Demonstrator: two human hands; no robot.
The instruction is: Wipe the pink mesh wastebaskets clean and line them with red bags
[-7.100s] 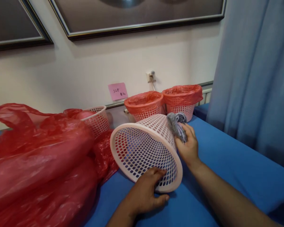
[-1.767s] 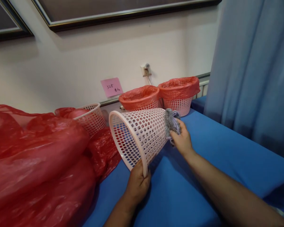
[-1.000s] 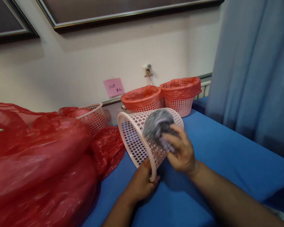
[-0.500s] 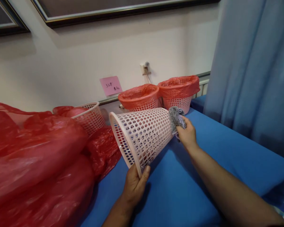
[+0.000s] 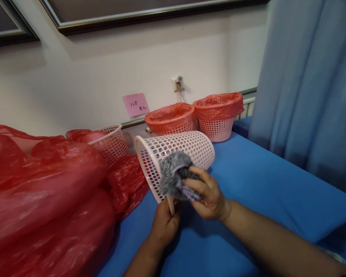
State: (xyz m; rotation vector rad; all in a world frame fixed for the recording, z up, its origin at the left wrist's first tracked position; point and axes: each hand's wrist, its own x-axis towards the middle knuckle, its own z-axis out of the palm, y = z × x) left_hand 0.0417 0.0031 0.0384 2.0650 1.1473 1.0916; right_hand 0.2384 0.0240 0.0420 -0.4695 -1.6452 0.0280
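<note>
Head view: a pale pink perforated basket [image 5: 192, 146] lies on its side on the blue tabletop [image 5: 265, 181], just above the middle of the picture; its open mouth faces about 8 o'clock and its closed base points toward 2 o'clock. The left hand [image 5: 163, 225] comes up from 6 o'clock and has its fingers curled tight around the lowest part of the basket's rim; the thumb side is hidden behind the rim. The right hand [image 5: 209, 194] reaches in from 4 o'clock; its fingers are clenched on a fuzzy grey cloth [image 5: 173, 176], and the cloth is pressed against the outer wall of the basket just beside the rim, directly above the left hand.

At 9 o'clock from the basket a big heap of red plastic bags [image 5: 46, 192] covers the left of the tabletop and touches the basket's rim; behind it, at 10 o'clock, stands an upright basket with a red bag in it [image 5: 112, 142]. At 12 and 1 o'clock two lined baskets [image 5: 170, 120] [image 5: 219, 115] stand side by side against the wall; above them are a pink note [image 5: 136, 104] and a wall socket [image 5: 177, 84]. A blue curtain [image 5: 308, 84] hangs at 3 o'clock; a dark picture frame [image 5: 132, 17] runs along the top.
</note>
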